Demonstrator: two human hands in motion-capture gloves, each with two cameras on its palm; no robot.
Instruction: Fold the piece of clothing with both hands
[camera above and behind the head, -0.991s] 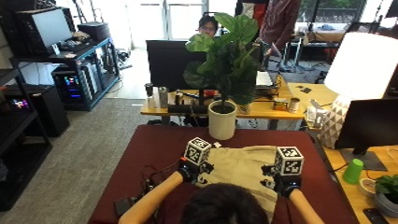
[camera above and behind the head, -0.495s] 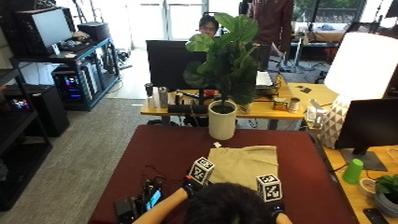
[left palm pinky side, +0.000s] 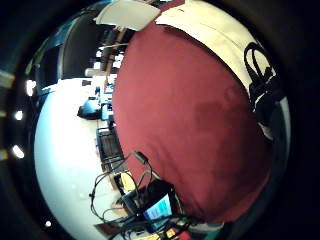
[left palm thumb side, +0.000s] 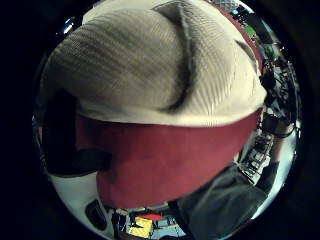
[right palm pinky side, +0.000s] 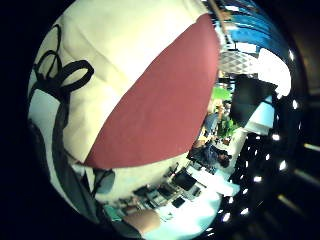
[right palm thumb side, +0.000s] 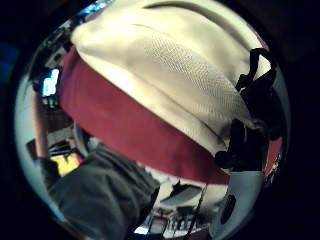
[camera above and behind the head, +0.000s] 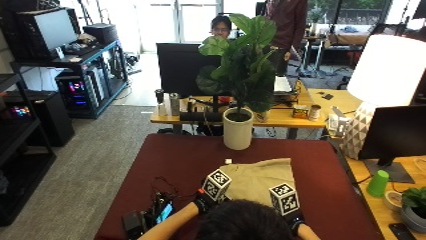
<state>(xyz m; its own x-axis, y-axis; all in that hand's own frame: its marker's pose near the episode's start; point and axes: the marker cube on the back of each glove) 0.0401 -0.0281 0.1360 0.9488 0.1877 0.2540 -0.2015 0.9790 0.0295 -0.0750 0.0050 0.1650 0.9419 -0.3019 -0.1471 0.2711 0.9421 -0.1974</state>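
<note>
Beige garment (camera above and behind the head: 261, 178) sits low and centre in the outside view, on the dark red table (camera above and behind the head: 180, 160), its near edge hidden by the person's head (camera above and behind the head: 243, 224). Left hand (camera above and behind the head: 205, 201) is down at the garment's lower left corner, right hand (camera above and behind the head: 295, 220) at its lower right. Finger positions? Cannot tell, they're covered. White plant pot (camera above and behind the head: 237, 128) stands above the garment at the table's far edge, apart from it.

Garment (camera above and behind the head: 261, 179) on table (camera above and behind the head: 173, 160), right of centre, near edge. Plant pot (camera above and behind the head: 238, 131) at far edge. Phone (camera above and behind the head: 162, 212) near-left of garment.
</note>
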